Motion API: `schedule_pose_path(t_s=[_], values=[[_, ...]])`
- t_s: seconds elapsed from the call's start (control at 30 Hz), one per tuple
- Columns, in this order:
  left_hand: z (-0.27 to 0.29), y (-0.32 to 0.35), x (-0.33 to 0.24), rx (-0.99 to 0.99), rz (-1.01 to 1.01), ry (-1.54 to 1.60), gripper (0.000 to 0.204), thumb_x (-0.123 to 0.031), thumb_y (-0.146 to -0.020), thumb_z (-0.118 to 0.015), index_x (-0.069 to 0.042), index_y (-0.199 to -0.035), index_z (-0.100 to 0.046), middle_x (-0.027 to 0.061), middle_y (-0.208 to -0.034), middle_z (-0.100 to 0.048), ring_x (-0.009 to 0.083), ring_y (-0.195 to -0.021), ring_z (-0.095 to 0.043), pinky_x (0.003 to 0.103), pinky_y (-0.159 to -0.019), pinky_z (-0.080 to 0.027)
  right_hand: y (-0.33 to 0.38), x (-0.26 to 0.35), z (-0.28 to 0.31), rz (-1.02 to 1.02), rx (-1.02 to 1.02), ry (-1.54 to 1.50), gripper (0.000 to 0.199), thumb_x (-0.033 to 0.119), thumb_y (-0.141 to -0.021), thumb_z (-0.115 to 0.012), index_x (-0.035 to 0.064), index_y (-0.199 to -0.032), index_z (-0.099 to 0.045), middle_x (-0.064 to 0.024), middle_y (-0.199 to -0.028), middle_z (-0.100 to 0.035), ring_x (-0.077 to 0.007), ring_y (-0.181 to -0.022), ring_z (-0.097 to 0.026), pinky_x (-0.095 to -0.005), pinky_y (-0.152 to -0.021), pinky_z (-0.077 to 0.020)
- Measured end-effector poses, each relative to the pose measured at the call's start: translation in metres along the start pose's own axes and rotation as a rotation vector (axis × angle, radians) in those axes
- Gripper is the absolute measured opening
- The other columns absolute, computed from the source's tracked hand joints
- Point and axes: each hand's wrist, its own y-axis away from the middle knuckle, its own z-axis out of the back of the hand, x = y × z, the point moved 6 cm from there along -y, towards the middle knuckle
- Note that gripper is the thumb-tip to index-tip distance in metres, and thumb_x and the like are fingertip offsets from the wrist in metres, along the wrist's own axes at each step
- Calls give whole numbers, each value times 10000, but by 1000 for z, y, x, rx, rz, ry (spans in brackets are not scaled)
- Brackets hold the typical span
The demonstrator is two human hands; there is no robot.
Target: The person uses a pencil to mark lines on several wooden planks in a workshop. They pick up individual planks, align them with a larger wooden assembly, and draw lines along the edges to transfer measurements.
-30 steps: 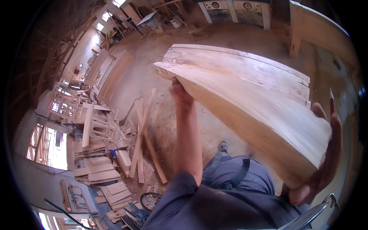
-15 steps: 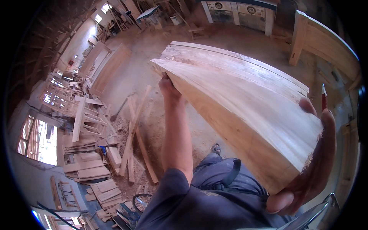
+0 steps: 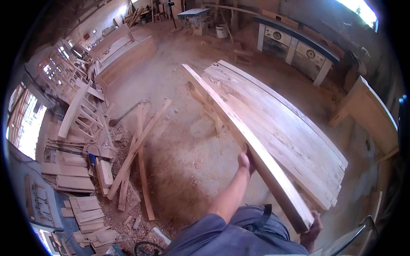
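Observation:
A long squared wooden beam (image 3: pixel 256 145) slants across the middle, its near end close to my body and its far end pointing up and left. My left hand (image 3: pixel 245 162) grips its left side partway along, the fingers partly hidden by the wood. At the near end, my right hand (image 3: pixel 314 227) is closed round the beam's right edge and underside. To the right of the beam and partly behind it lies a broad panel of joined planks (image 3: pixel 286 121), raised above the floor on a wooden support (image 3: pixel 209 112). I cannot make out a pencil in either hand.
Loose battens (image 3: pixel 139 149) cross on the floor at left among shavings, beside stacked boards (image 3: pixel 87 213) and a slatted wooden frame (image 3: pixel 92 115). A large wooden piece (image 3: pixel 371 111) stands at right. Workbenches (image 3: pixel 294 49) and a white bucket (image 3: pixel 221 31) are at the back.
The beam, close to my view before, is now lower and farther off, so the plank panel shows more fully. My left hand has moved nearer my right. The red pencil by my right hand is out of sight.

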Motion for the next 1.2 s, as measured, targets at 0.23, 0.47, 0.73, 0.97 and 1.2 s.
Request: schedule_pose_path(t_s=[0.23, 0.47, 0.73, 0.97, 1.2], values=[[64, -84, -50, -260, 63, -230, 639, -356, -847, -757, 22, -1315, -541, 154, -1278, -607, 297, -1127, -596, 405, -1015, -449, -51, -110, 128, -151, -571, 362, 354, 366, -805, -649, 93, -1030, -634, -36, -1036, -585, -183, -919, -569, -383, -822, -476], [61, -146, -123, -266, 113, -317, 442, -107, -751, -795, 16, -1151, -655, 119, -1091, -692, 231, -955, -664, 333, -811, -538, -125, -86, 29, -118, -708, 603, 288, 320, -810, -634, 86, -978, -614, -28, -986, -566, -173, -887, -548, -372, -793, -461], [69, -208, -217, -206, 139, -145, 280, -68, -765, -752, -10, -1027, -675, 84, -1011, -695, 218, -919, -654, 336, -837, -526, -276, -1, -160, 113, -579, 880, 217, 267, -816, -617, 78, -919, -591, -18, -929, -544, -162, -851, -525, -360, -760, -444], [83, -267, -326, -254, 70, 71, 243, -97, -775, -727, -10, -996, -674, 94, -954, -678, 240, -906, -642, 338, -832, -506, -401, 84, -377, 399, -271, 1086, 160, 221, -821, -603, 71, -867, -571, -10, -879, -525, -152, -819, -504, -349, -731, -430], [114, -282, -504, -362, -57, 299, 233, -166, -823, -724, -23, -994, -655, 99, -963, -692, 242, -888, -670, 372, -828, -533, -492, 101, -671, 612, 57, 1270, 118, 175, -826, -588, 64, -815, -551, -1, -829, -506, -141, -787, -483, -338, -702, -415]])
